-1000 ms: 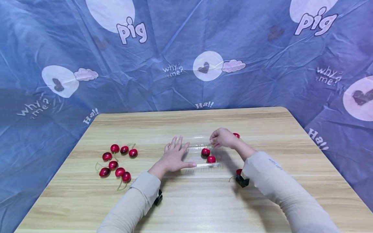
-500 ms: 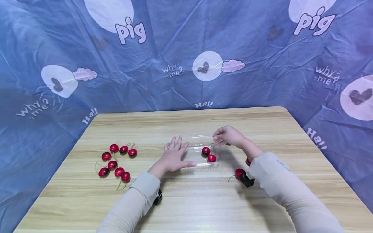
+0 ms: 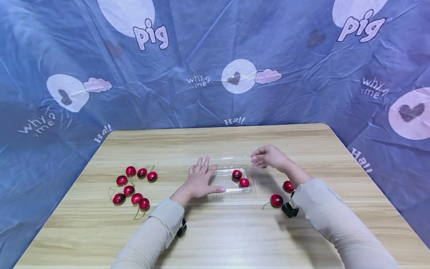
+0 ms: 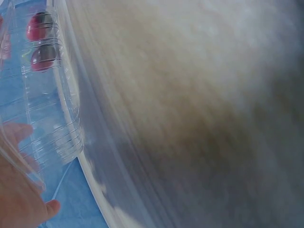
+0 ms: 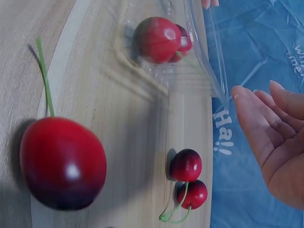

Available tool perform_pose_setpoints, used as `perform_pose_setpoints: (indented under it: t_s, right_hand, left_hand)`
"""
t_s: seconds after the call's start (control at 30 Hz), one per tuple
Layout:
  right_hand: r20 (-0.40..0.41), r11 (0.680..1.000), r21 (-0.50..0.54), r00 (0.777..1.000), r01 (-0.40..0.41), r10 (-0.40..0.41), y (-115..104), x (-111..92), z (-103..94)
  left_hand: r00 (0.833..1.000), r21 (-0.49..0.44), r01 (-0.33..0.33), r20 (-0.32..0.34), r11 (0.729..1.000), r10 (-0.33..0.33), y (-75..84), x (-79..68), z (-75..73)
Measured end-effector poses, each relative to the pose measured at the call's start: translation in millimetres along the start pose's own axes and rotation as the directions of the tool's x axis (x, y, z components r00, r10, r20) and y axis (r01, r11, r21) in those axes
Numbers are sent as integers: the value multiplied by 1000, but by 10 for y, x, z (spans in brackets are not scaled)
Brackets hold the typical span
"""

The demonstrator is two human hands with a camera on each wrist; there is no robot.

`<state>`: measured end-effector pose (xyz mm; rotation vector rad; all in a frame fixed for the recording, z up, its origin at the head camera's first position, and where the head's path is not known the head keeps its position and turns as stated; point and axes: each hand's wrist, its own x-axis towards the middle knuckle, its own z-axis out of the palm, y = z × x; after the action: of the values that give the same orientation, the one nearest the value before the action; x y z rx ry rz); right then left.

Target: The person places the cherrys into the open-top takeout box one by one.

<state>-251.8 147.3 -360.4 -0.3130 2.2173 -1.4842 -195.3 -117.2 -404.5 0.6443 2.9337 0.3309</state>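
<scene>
A clear plastic box (image 3: 224,184) lies with its hinged lid (image 3: 228,157) raised along the far side. Two red cherries, a darker one (image 3: 237,175) and a brighter one (image 3: 244,182), sit at its right end. My left hand (image 3: 198,183) rests spread over the left end, thumb along the near rim. At the lid's right edge is my right hand (image 3: 271,157), fingers loosely bent and thumb apart, as the right wrist view shows (image 5: 278,137). Nothing shows between those fingers; whether a fingertip touches the lid I cannot tell.
Several stemmed cherries (image 3: 129,190) lie in a group on the left of the wooden table (image 3: 215,231). Two single cherries (image 3: 276,201) (image 3: 288,186) lie by the right sleeve. A joined pair of cherries (image 5: 186,165) shows in the right wrist view. Blue printed cloth (image 3: 201,101) hangs behind.
My right hand has drawn back to the right from above the box's cherries to the lid's edge. Its sleeve has uncovered the two single cherries. The left hand has stayed in place.
</scene>
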Motion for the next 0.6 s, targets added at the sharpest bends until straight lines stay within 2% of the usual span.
perform_pose_setpoints:
  t_s: [0.43,0.6]
  right_hand:
    - [-26,996,85,1000,2,0,120,-89,-118]
    - [-36,996,86,999,9,-6,182,-128,-159]
  left_hand:
    - [1000,-1,3,-1,1000,-3,-4,2,4]
    - [1000,1,4,-1,1000,-4,-3,0,8]
